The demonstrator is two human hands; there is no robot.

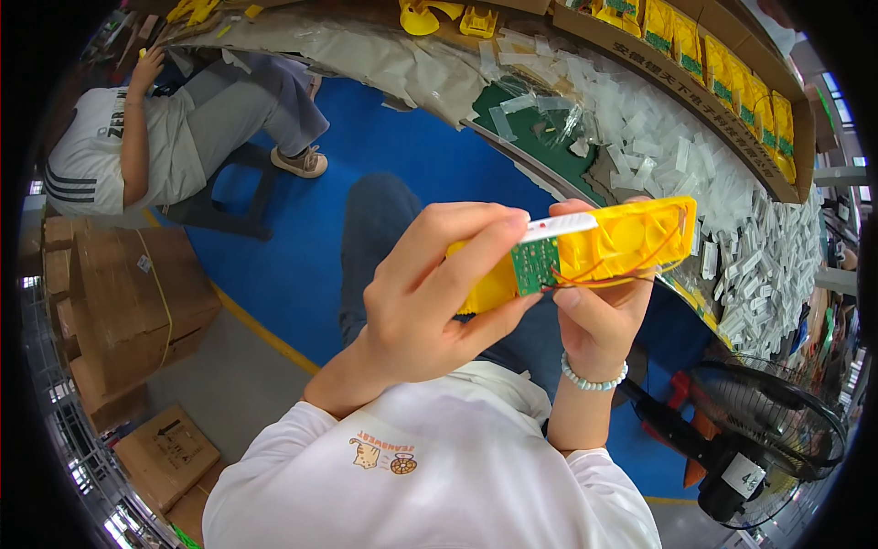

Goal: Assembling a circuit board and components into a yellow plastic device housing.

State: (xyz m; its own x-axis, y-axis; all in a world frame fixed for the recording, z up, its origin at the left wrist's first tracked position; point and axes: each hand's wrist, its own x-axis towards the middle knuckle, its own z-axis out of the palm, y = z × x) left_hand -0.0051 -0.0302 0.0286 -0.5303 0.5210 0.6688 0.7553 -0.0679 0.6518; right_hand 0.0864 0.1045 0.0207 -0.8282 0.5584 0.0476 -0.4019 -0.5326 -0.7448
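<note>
Clearly, in the head view, the yellow casing [626, 242] is held up over the lap, just above the middle of the picture, its long axis running roughly from eight o'clock to two o'clock. The left hand [434, 288] closes over its eight-o'clock end, fingers above and thumb below; the right hand [604, 311] comes in from five o'clock, thumb at the lower edge and fingers behind. So each grip is clamped on the casing. Within it, a green circuit board [537, 267] sits nearer the left hand, and red wires [599, 282] run from it toward three o'clock, past the right thumb. A white strip [562, 225] lies along the casing's upper edge, parallel to the long axis; the left forefinger meets its nine-o'clock end, making this hand the nearer one, though whether the strip is fixed cannot be told. At one o'clock, well apart, stretches the worktop [553, 162], with a carton [695, 94] of similar yellow casings beyond.
</note>
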